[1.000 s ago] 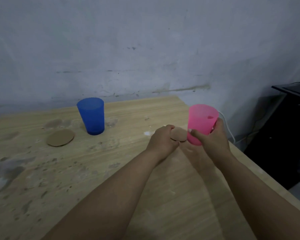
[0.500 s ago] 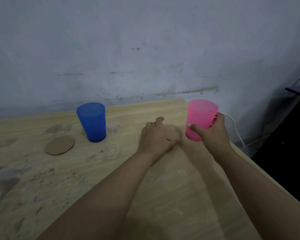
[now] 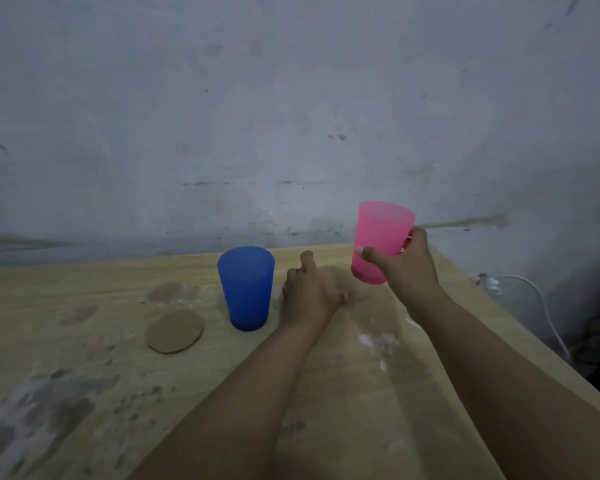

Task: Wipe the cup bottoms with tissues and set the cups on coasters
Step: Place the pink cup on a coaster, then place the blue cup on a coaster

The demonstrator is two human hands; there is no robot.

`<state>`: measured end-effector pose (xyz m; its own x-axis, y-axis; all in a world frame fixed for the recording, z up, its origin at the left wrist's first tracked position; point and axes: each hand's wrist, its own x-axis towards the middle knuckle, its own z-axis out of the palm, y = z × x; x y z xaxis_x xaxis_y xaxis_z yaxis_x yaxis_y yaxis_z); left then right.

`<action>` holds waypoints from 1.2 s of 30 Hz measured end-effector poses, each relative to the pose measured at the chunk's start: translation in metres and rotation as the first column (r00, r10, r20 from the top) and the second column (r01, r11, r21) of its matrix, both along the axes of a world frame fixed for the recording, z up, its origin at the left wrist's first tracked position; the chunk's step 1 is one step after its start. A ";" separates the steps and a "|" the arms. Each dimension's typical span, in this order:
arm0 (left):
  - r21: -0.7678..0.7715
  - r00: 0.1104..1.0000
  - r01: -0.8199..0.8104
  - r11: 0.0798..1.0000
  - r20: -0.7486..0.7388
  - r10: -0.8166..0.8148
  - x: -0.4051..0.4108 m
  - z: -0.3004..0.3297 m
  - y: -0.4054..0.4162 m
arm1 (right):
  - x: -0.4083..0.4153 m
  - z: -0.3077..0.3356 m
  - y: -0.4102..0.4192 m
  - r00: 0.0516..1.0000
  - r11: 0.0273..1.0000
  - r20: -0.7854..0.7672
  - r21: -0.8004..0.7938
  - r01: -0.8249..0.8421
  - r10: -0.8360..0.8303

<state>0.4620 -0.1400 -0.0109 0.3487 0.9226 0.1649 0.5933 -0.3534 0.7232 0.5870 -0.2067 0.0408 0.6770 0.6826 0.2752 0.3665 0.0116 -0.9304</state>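
Observation:
My right hand (image 3: 407, 270) grips a translucent pink cup (image 3: 381, 237) and holds it upright, slightly tilted, above the wooden table (image 3: 84, 393). Just left of and below the cup, my left hand (image 3: 309, 294) lies on a round brown coaster (image 3: 335, 276) that is flat on the table. The fingers cover the coaster's near side and most of it is hidden. A blue cup (image 3: 246, 289) stands upright directly on the table, left of my left hand. A second brown coaster (image 3: 175, 330) lies bare to the left of the blue cup. No tissue is in view.
A grey wall runs close behind the table. The table's right edge (image 3: 499, 306) slants down to the right, with a white cable (image 3: 541, 303) hanging beyond it. White smudges (image 3: 378, 341) and dark stains (image 3: 32, 417) mark the tabletop.
My left hand has lowered the coaster from mid-air onto the table. The pink cup has risen a little in my right hand. The view has shifted to the right.

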 end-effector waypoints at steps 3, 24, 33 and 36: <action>-0.056 0.999 0.035 0.998 0.033 -0.034 0.003 -0.006 0.008 | 0.002 -0.006 0.014 1.000 0.999 0.012 -0.042 -0.022 0.022; 0.182 0.947 0.236 0.954 -0.263 -0.184 -0.035 -0.015 -0.028 | -0.014 -0.035 0.051 0.996 0.977 0.036 -0.197 -0.076 0.085; 0.151 0.931 0.278 0.949 -0.285 -0.228 -0.045 -0.014 -0.030 | -0.012 -0.040 0.044 0.992 0.974 0.042 -0.198 -0.106 0.116; 0.162 0.932 0.287 0.944 -0.273 -0.237 -0.047 -0.012 -0.032 | -0.016 -0.038 0.043 0.992 0.973 0.048 -0.204 -0.107 0.119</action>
<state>0.4147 -0.1718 -0.0231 0.6264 0.7505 0.2108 0.6104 -0.6404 0.4661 0.5713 -0.1639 0.0029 0.5785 0.7994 0.1623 0.4285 -0.1285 -0.8944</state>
